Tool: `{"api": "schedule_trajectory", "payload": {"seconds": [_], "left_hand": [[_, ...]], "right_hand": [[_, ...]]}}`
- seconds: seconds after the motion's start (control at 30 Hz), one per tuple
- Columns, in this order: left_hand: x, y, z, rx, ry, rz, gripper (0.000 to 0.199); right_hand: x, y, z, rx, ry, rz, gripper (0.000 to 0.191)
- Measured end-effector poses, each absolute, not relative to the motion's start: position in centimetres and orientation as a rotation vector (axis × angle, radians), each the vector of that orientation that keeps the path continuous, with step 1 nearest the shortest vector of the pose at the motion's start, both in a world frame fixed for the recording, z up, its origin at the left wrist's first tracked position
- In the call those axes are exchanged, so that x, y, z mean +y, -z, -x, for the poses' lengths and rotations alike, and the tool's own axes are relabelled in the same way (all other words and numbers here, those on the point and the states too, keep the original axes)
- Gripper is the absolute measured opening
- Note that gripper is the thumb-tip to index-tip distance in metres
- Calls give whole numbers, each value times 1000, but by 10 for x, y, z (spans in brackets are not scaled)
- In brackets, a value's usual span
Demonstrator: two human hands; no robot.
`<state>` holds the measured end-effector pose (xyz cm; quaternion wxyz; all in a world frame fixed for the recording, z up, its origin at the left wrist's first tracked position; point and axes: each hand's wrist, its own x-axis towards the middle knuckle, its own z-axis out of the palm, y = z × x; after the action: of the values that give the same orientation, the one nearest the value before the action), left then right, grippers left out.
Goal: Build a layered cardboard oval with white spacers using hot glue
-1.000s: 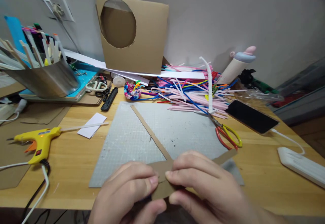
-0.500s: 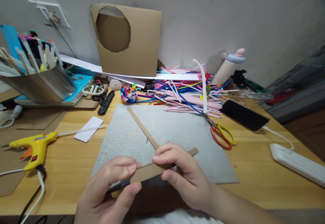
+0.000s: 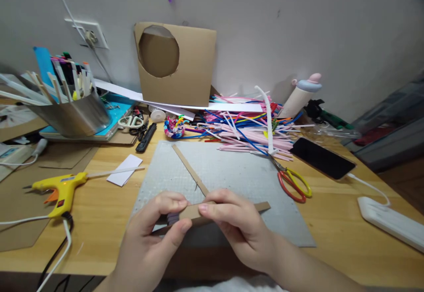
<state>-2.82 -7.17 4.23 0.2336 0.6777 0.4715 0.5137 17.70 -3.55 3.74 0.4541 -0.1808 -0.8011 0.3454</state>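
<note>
Both hands hold a small brown cardboard piece (image 3: 190, 211) above the front part of the grey cutting mat (image 3: 232, 168). My left hand (image 3: 149, 234) pinches its left end, where a dark ridged part shows between the fingers. My right hand (image 3: 241, 225) grips the other end, thumb below and fingers on top. One thin cardboard strip (image 3: 185, 161) lies slanting on the mat beyond the hands. Another strip end (image 3: 263, 206) sticks out to the right of my right hand; where it joins is hidden.
A yellow glue gun (image 3: 64, 190) and white paper (image 3: 124, 170) lie left. Scissors (image 3: 293, 183), a phone (image 3: 323, 158) and a power strip (image 3: 391, 221) are right. Behind stand a cardboard panel with a round hole (image 3: 195, 66), pipe cleaners (image 3: 232, 133) and a metal pen holder (image 3: 77, 115).
The view has shifted, so the scene sits lower and further right. The cardboard piece has tilted in my hands, showing a narrower face and more of the dark ridged part.
</note>
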Motion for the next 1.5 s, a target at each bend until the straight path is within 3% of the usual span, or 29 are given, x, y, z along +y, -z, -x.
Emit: {"api": "schedule_trajectory", "payload": {"seconds": [0.17,0.33,0.67,0.9,1.07,1.13,1.27,1.37,1.43,1.5], "left_hand": [[-76,-40,30,1319,-1359,-1867,42],[-74,-46,27,1371,-1299,-1947,15],[-77,-38,30,1366,-1279,-1916,16],[-79,-35,32,1380,-1292,-1893,20],[-79,-35,31,1390,-1279,-1917,22],[-80,-34,28,1383,-1271,-1931,22],[-82,-31,31,1377,-1220,-1979,22],[-72,-32,65,1684,-1363,-1918,41],[-59,-36,106,2277,-1433,-1634,50],[-46,-39,152,2718,-871,-1417,71]], "right_hand": [[-38,-36,-174,-1919,-904,452,40],[-39,-38,-179,-1953,-896,467,43],[-29,-67,-213,-2289,-416,759,48],[27,-8,-229,-2178,-440,1418,35],[15,-6,-223,-2119,-459,1303,22],[-7,-23,-214,-2041,-682,1054,25],[-42,-44,-194,-2060,-991,697,50],[-50,-38,-184,-2051,-947,662,52],[-49,-31,-183,-2038,-936,639,52],[-47,-27,-184,-2039,-947,613,52]]}}
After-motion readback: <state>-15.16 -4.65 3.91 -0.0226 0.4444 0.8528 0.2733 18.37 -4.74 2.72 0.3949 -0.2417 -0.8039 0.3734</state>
